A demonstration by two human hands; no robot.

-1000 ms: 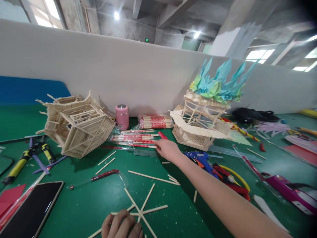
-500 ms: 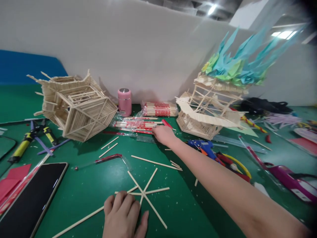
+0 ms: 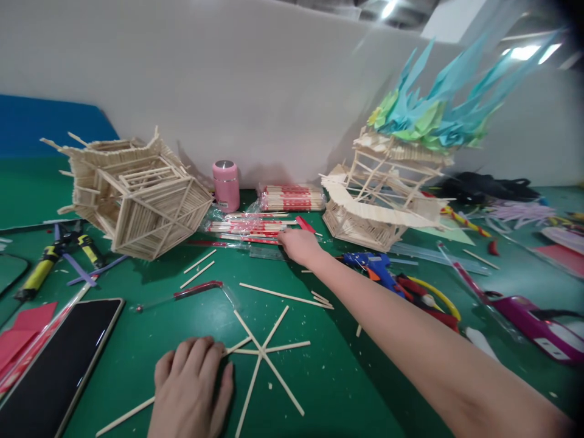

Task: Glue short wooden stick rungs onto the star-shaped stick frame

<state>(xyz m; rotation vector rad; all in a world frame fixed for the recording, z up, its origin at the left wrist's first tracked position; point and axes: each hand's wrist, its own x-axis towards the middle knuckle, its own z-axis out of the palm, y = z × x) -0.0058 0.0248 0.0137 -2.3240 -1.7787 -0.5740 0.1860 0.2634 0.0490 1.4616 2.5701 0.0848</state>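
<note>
My left hand [image 3: 191, 386] lies palm down over a long thin wooden stick [image 3: 125, 417], thumb apart from the fingers. To its right is a star of thin wooden sticks [image 3: 283, 384], crossing at one point flat on the table. My right hand [image 3: 298, 245] reaches far forward, fingers closed at the right ends of wooden sticks with red bands [image 3: 249, 227], which lie in an opened clear plastic wrapper. Its fingertips are partly hidden. A red pointed piece [image 3: 305, 224] lies just beyond that hand.
Stick-built models stand left [image 3: 155, 201] and right [image 3: 387, 210], the right one topped with blue paper. A pink flask [image 3: 226, 185] and a wrapped stick bundle [image 3: 292, 198] are behind. A phone [image 3: 59, 365], yellow-handled pliers [image 3: 39, 274] and a blue glue gun [image 3: 374, 264] flank the hands.
My left hand has slid left off the star, uncovering its lower leg. My right hand stays at the banded sticks. The view has shifted slightly.
</note>
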